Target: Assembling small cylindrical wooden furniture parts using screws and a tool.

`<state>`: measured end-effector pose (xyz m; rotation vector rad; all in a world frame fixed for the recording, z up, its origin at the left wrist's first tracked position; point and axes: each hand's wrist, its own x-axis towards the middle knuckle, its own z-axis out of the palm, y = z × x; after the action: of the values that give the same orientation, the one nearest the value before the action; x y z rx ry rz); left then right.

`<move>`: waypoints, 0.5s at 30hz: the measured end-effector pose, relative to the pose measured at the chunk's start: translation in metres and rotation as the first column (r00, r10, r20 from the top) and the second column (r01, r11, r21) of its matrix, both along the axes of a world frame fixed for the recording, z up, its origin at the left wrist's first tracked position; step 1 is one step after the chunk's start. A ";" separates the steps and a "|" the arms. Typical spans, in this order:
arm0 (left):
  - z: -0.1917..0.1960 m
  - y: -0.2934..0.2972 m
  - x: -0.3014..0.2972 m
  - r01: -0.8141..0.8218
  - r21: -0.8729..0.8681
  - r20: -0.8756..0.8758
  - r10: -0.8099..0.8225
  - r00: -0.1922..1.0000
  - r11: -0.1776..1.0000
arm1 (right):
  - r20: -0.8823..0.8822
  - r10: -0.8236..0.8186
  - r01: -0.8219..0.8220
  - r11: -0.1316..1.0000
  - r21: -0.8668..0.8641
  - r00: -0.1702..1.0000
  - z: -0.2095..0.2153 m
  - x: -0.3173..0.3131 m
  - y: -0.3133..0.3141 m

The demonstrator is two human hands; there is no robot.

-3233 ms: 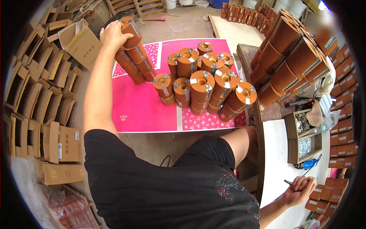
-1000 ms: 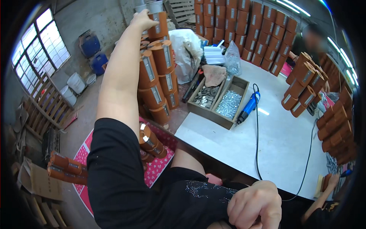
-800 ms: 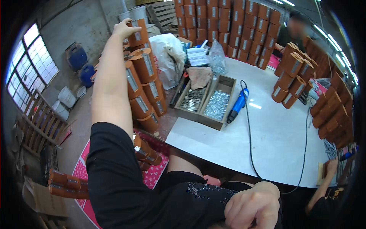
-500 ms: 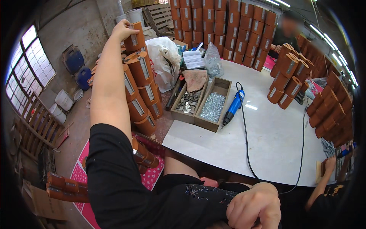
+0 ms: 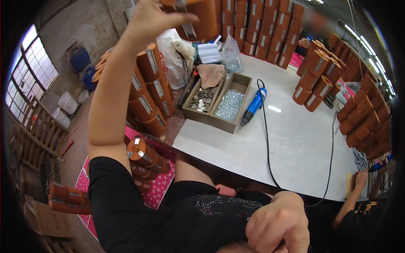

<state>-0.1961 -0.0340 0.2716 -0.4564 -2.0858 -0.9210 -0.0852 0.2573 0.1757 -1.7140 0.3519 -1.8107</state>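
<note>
Raised at the upper left, my left hand (image 5: 147, 23) grips a brown cylinder (image 5: 201, 21) that bears a metal strip on its side. Its thumb lies across the cylinder; the other fingers are mostly hidden. Below that arm stands a stack of similar cylinders (image 5: 157, 90), also with metal strips. My right hand (image 5: 278, 223) is closed near my body at the lower edge, and whatever its fingers may hold is hidden. A blue electric screwdriver (image 5: 254, 107) lies on the white table (image 5: 291, 143), apart from both hands.
Beside the screwdriver are a wooden box of screws (image 5: 232, 105) and another holding small metal pieces (image 5: 202, 101) and a cloth (image 5: 211, 75). A black cord (image 5: 268, 147) crosses the table. More cylinders (image 5: 314, 80) stand to the right. Other people work at the far side and right.
My left hand has lifted the cylinder off the top of the stack and brought it rightward and nearer. My right hand stays closed in nearly the same place. The view has shifted slightly.
</note>
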 end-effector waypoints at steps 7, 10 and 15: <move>-0.142 0.096 0.022 0.268 -0.167 0.100 -0.254 0.962 0.949 | -0.081 -0.107 0.105 0.994 -0.031 0.991 -0.011 -0.013 0.028; -0.197 0.123 0.034 0.347 0.049 0.439 -0.332 0.835 0.937 | 0.055 -0.275 0.280 0.955 -0.103 0.960 -0.026 -0.029 0.049; -0.260 0.148 0.046 0.343 0.108 0.574 -0.340 0.745 0.933 | 0.314 -0.746 0.772 0.632 0.059 0.587 -0.054 -0.063 0.067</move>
<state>-0.1498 0.1145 0.0121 -0.6337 -2.6133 -1.4161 -0.1482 0.3242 0.1220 -1.3589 1.0162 -2.7041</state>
